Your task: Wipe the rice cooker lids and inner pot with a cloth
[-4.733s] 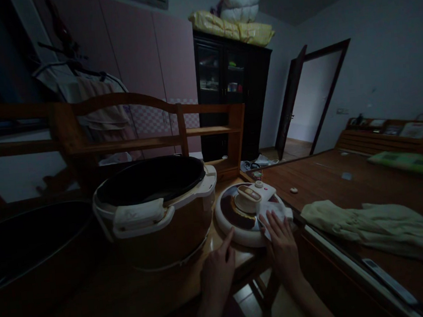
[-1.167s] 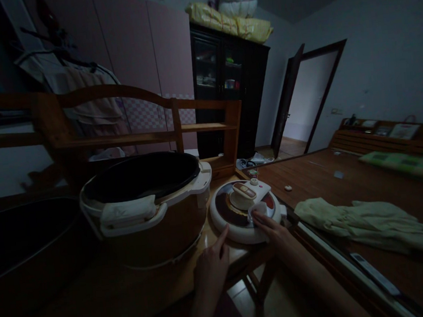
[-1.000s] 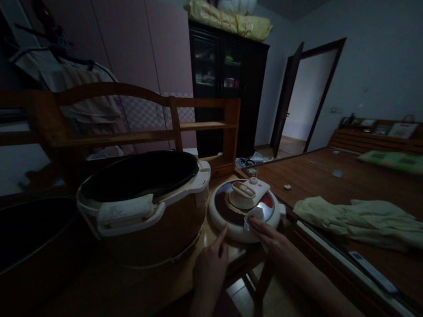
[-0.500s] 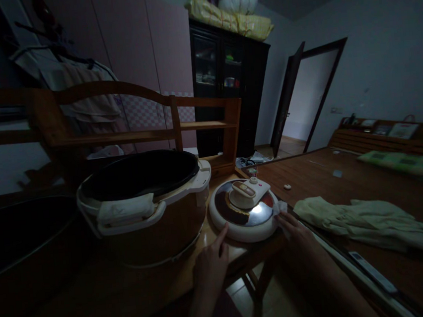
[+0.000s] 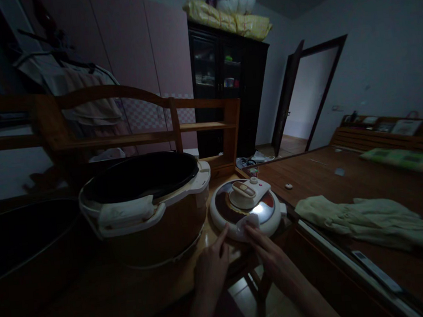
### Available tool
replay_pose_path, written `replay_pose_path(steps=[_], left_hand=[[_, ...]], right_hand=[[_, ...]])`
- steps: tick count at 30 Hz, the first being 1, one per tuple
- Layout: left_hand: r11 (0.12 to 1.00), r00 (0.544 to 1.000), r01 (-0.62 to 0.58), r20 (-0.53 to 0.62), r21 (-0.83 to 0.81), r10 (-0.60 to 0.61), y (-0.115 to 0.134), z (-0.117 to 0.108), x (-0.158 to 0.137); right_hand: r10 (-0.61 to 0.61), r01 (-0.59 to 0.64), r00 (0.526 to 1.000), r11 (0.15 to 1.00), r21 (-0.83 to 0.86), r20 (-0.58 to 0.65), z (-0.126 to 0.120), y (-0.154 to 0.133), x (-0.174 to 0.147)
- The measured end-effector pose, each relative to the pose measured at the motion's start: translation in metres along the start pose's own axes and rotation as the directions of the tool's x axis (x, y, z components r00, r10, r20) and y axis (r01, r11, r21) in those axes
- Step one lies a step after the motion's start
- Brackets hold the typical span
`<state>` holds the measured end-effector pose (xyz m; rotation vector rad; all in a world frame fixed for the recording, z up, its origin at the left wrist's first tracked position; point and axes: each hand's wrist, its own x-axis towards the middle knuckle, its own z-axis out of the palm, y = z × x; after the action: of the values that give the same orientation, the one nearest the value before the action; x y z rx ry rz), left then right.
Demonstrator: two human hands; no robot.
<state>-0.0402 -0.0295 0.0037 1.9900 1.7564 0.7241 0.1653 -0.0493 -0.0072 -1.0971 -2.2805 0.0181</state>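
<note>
dark pan (image 5: 25, 241) cut off left, forearms cropped

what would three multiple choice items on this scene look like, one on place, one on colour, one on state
1. Where does the lid lie?
A. right of the cooker pot
B. inside the cooker pot
C. on the floor

2. What colour is the cloth under the right hand's fingers?
A. red
B. white
C. black

3. How is the cooker pot?
A. open on top
B. shut by its lid
C. tipped on its side

Answers:
1 A, the lid rests on the table beside the cooker pot.
2 B, the right hand presses a white cloth on the lid's near edge.
3 A, its dark inside shows.
</note>
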Motion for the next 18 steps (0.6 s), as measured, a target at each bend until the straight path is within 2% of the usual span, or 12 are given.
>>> replay_pose_path(steps=[6,9,11,14,17,18], left_hand=[[1.000,1.000,0.011,0.009,0.022,-0.012,0.001,-0.002,-0.001],[0.999,1.000,0.011,0.007,0.053,-0.011,0.002,-0.002,-0.001],[0.998,1.000,0.004,-0.004,0.062,-0.004,0.002,-0.002,-0.002],[0.998,1.000,0.004,-0.025,0.068,-0.003,0.002,-0.001,-0.002],[0.998,1.000,0.015,-0.016,0.058,-0.014,0.002,-0.001,-0.002],[0.999,1.000,0.017,-0.008,0.051,-0.017,0.002,-0.001,-0.002]], right_hand=[[-0.003,-0.004,0.997,0.995,0.095,0.079,-0.015,0.002,-0.013],[0.094,-0.108,0.991,0.982,0.155,0.092,-0.019,0.010,-0.030],[0.161,-0.164,0.986,0.975,0.150,0.034,-0.023,0.020,-0.043],[0.202,-0.199,0.973,0.979,0.036,-0.110,-0.037,0.039,-0.057],[0.261,-0.285,0.933,0.956,-0.067,-0.249,-0.060,0.063,-0.055],[0.279,-0.309,0.924,0.948,-0.080,-0.261,-0.067,0.071,-0.051]])
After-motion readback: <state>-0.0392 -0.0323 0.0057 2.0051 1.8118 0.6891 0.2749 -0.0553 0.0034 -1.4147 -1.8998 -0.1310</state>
